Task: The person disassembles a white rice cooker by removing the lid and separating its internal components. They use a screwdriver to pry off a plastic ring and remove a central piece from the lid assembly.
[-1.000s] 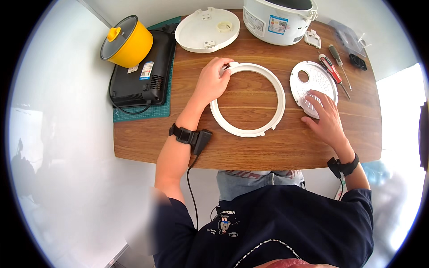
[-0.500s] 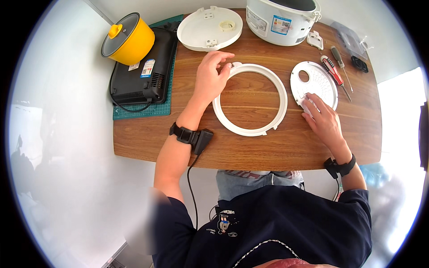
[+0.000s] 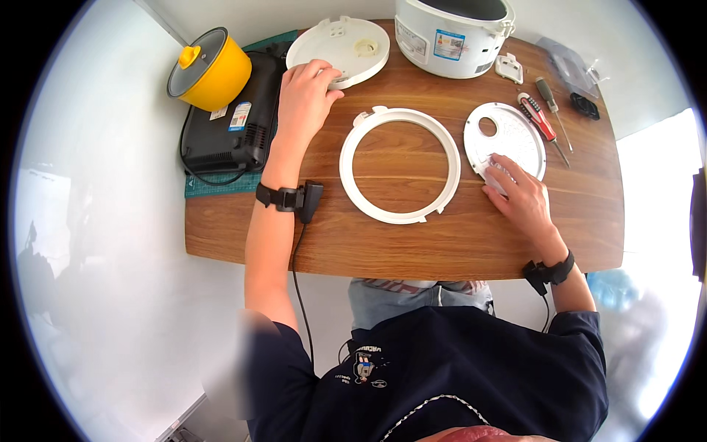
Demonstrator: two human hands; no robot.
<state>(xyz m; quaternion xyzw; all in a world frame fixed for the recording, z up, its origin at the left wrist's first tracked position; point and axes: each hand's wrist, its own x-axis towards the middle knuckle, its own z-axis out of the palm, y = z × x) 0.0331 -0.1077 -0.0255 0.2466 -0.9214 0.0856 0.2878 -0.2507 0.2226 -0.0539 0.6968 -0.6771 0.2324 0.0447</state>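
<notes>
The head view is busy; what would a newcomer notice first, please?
The bright yellow pot at upper left probably wins, then the large white ring in the middle. The left hand is at the white cover beyond it, the right hand on the pale disc at right.

Your fisheye view is brightly lit, with glare at far right, blur beside your left sleeve (image 3: 283, 365), and blackened corners
</notes>
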